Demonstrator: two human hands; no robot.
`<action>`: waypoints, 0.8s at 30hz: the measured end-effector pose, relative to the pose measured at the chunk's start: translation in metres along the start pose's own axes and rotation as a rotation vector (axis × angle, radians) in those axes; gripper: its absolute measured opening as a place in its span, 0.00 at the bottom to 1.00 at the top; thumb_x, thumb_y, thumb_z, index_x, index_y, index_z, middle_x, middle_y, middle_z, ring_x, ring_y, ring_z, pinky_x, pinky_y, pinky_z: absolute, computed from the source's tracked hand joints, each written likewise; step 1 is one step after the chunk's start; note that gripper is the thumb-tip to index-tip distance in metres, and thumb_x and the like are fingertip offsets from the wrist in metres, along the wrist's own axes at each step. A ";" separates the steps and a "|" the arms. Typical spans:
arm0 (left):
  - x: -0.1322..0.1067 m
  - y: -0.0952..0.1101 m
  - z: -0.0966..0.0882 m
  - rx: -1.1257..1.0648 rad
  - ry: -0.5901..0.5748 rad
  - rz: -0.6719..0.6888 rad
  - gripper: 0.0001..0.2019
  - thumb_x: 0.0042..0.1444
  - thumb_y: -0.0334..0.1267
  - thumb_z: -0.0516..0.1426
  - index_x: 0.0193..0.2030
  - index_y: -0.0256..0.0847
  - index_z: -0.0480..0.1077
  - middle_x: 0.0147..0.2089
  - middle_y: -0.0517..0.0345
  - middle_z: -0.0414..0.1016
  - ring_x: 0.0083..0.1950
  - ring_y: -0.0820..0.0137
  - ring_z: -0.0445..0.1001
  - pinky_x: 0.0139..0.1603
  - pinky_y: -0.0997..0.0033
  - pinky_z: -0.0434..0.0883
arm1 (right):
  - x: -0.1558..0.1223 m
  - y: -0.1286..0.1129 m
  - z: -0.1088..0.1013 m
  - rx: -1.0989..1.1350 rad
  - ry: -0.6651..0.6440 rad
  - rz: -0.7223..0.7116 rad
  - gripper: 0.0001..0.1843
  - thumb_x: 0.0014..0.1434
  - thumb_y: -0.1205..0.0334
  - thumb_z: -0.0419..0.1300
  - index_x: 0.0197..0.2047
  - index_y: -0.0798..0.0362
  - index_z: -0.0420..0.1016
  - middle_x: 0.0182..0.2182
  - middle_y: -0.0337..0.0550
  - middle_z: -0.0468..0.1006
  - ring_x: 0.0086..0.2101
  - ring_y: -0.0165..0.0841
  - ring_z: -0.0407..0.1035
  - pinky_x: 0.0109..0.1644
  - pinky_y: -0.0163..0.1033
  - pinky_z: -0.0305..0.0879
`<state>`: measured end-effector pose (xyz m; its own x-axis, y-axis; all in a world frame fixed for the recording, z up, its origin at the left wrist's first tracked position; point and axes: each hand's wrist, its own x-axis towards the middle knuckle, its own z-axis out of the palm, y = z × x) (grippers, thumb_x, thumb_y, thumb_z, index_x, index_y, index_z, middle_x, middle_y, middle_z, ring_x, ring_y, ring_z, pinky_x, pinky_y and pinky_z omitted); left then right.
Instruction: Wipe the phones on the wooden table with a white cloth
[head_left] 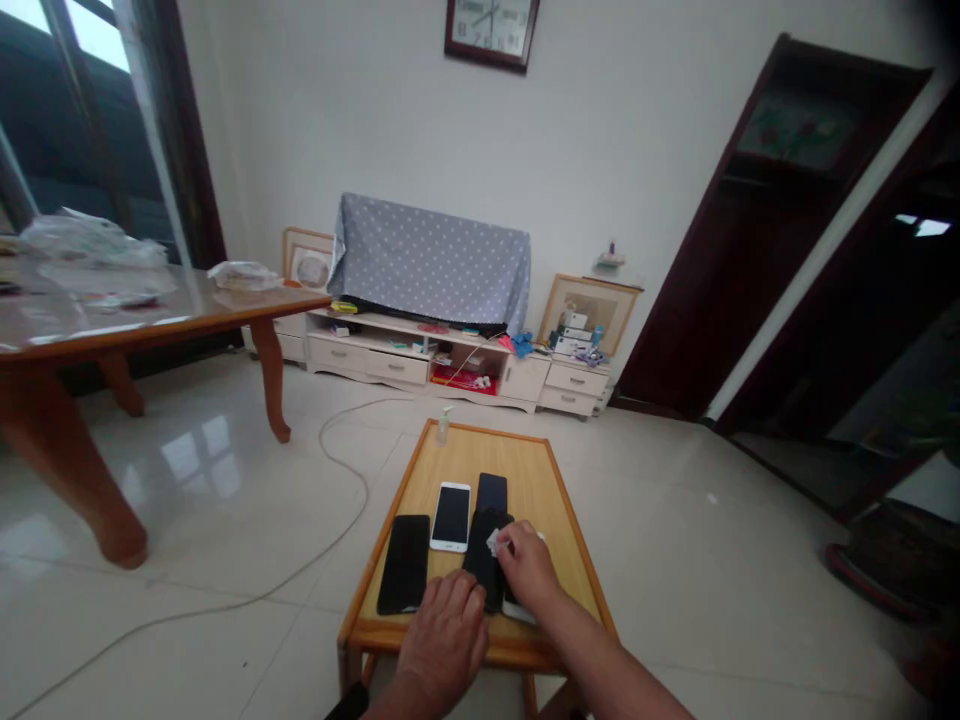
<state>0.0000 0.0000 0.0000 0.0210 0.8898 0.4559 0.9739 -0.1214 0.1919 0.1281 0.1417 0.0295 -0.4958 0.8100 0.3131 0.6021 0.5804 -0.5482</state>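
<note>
Several phones lie on the small wooden table (pixel 559 500). My right hand (pixel 529 568) pinches a crumpled white tissue (pixel 493 541) over a black phone (pixel 482 565) in the middle. Resting at the near edge of the table, my left hand (pixel 448 628) has its fingers lying flat beside that phone's lower left corner; whether they press on it is hard to see. Under my right hand is a white-edged phone (pixel 517 608), mostly hidden. A larger black phone (pixel 405 563) lies at the left, a white phone (pixel 451 517) beside it, and a dark phone (pixel 492 490) farther back.
A small pump bottle (pixel 443 427) stands at the table's far left corner. On the floor to the left runs a cable (pixel 352 470). A larger wooden table (pixel 277 300) with plastic bags stands at the left. Along the wall is a white cabinet (pixel 337 355).
</note>
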 end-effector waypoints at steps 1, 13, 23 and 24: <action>0.000 0.000 0.000 0.000 0.002 0.005 0.12 0.63 0.35 0.52 0.53 0.45 0.70 0.54 0.53 0.73 0.58 0.59 0.68 0.62 0.51 0.64 | 0.005 0.003 0.000 -0.005 0.014 0.014 0.09 0.61 0.70 0.55 0.38 0.51 0.77 0.39 0.45 0.75 0.41 0.38 0.71 0.47 0.38 0.65; 0.000 -0.005 0.003 -0.027 -0.004 0.026 0.13 0.63 0.34 0.52 0.53 0.44 0.70 0.54 0.51 0.73 0.59 0.58 0.68 0.61 0.51 0.64 | -0.025 -0.011 0.006 -0.045 -0.057 -0.060 0.11 0.62 0.71 0.56 0.43 0.49 0.76 0.38 0.42 0.75 0.39 0.35 0.72 0.45 0.36 0.65; -0.001 -0.004 0.002 -0.033 -0.006 0.025 0.13 0.63 0.34 0.52 0.52 0.44 0.70 0.52 0.51 0.73 0.57 0.58 0.68 0.61 0.50 0.64 | -0.040 -0.017 0.008 -0.157 -0.073 -0.139 0.14 0.66 0.70 0.52 0.45 0.51 0.79 0.41 0.46 0.77 0.43 0.38 0.70 0.49 0.40 0.64; -0.001 -0.004 0.002 -0.032 -0.004 0.031 0.13 0.63 0.33 0.52 0.52 0.44 0.70 0.52 0.51 0.73 0.57 0.58 0.68 0.60 0.50 0.64 | -0.044 -0.018 0.006 -0.167 -0.086 -0.157 0.14 0.66 0.69 0.53 0.46 0.50 0.79 0.43 0.46 0.78 0.45 0.39 0.69 0.52 0.40 0.63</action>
<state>-0.0035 0.0009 -0.0030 0.0517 0.8872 0.4585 0.9651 -0.1625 0.2055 0.1348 0.0948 0.0208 -0.6386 0.7030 0.3128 0.6050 0.7100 -0.3605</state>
